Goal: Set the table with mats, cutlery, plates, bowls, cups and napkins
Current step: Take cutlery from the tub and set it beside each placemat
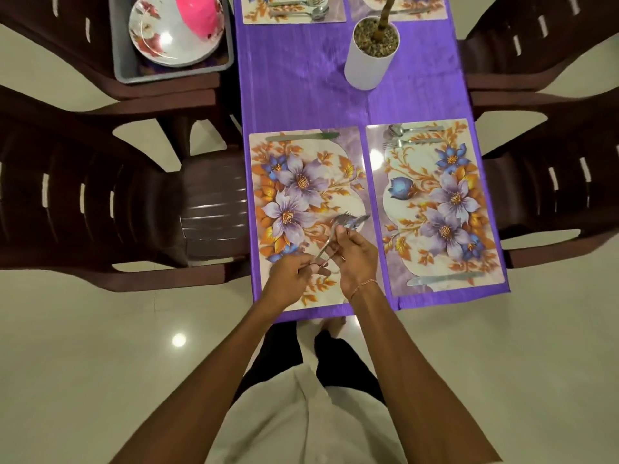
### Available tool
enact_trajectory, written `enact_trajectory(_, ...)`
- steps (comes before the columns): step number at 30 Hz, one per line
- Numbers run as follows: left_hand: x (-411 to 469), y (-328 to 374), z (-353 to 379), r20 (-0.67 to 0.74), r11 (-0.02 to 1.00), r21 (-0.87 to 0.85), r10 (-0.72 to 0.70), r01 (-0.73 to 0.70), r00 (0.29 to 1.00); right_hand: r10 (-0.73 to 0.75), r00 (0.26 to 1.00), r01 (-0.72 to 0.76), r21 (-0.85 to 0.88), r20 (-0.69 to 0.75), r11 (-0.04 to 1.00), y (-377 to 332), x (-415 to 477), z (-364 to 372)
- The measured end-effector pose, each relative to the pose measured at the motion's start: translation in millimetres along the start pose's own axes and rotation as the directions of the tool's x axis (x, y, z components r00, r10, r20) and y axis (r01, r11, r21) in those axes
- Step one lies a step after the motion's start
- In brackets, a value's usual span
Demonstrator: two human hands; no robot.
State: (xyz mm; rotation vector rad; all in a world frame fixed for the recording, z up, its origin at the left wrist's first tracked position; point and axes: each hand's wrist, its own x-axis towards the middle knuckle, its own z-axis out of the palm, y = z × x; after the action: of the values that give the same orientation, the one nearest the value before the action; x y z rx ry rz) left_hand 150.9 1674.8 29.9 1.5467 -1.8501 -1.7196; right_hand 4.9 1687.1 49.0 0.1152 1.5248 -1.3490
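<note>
Nearest, a white shirt [301, 423] and dark trousers are seen, with a bare foot [333, 324] set on the pale tiled floor just under the tabletop's near edge. Both forearms are stretched forward over the near left placemat [294, 182]. A small bunch of steel cutlery [346, 223] is held above that mat, clear of its surface. The handles are enclosed by the curled fingers of the left grip [289, 277], while the shafts are pinched higher up by the right grip [356, 257], so both grips are closed on the bunch. Fork tines are visible at the tip, but the number of pieces cannot be told through the blur. A thin bracelet [363, 285] is worn on the right wrist.

A table knife [303, 136] is laid along the far edge of the near left placemat. Beside it, the near right placemat [435, 229] carries a second knife [442, 279] at its near edge and spoons and forks [410, 135] at its far edge. Both mats are laid on a purple tablecloth [301, 78].

Farther on, a white pot [365, 70] filled with pebbles stands on the cloth. Beyond it, two more floral placemats [261, 13] are partly seen, with cutlery on them. To the far left, a grey tub [174, 73] rests on a brown chair [67, 195] and holds a floral plate [157, 41] and a pink vessel [197, 15].
</note>
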Motion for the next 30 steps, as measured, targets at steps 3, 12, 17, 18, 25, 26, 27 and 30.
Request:
enact_trajectory(3, -7, 1, -1, 0.008, 0.993, -0.107, -0.052, 0.053, 0.999, -0.038, 0.998, 0.043, 0.093, -0.053, 0.995, -2, 4, -26)
enact_trajectory(12, -11, -36, 8, -0.039, 0.973, -0.067, -0.225, 0.222, 0.974, -0.128, 0.984, 0.178, -0.572, 0.128, 0.800, 7, 29, -101)
enact_trajectory(17, -13, -37, 11, -0.197, 0.940, -0.191, -0.318, 0.282, 0.927, -0.162, 0.983, 0.170, -0.727, 0.081, 0.665, 19, 37, -99)
enact_trajectory(18, -13, -37, 12, -0.234, 0.919, -0.256, -0.361, 0.301, 0.903, -0.158, 0.986, 0.147, -0.729, 0.053, 0.669, 20, 37, -98)
enact_trajectory(25, -15, -55, 29, -0.446, 0.907, -0.280, -0.413, 0.314, 0.794, -0.192, 0.980, 0.082, -0.783, -0.048, 0.617, 30, 36, -100)
enact_trajectory(26, -16, -55, 30, -0.475, 0.919, -0.242, -0.393, 0.313, 0.787, -0.181, 0.982, 0.072, -0.786, -0.051, 0.614, 30, 36, -100)
enact_trajectory(27, -18, -53, 32, -0.500, 0.925, -0.218, -0.379, 0.311, 0.779, -0.166, 0.985, 0.061, -0.784, -0.054, 0.618, 31, 36, -101)
enact_trajectory(30, -19, -53, 35, -0.541, 0.935, -0.147, -0.348, 0.322, 0.765, -0.141, 0.988, 0.044, -0.782, -0.057, 0.621, 31, 36, -102)
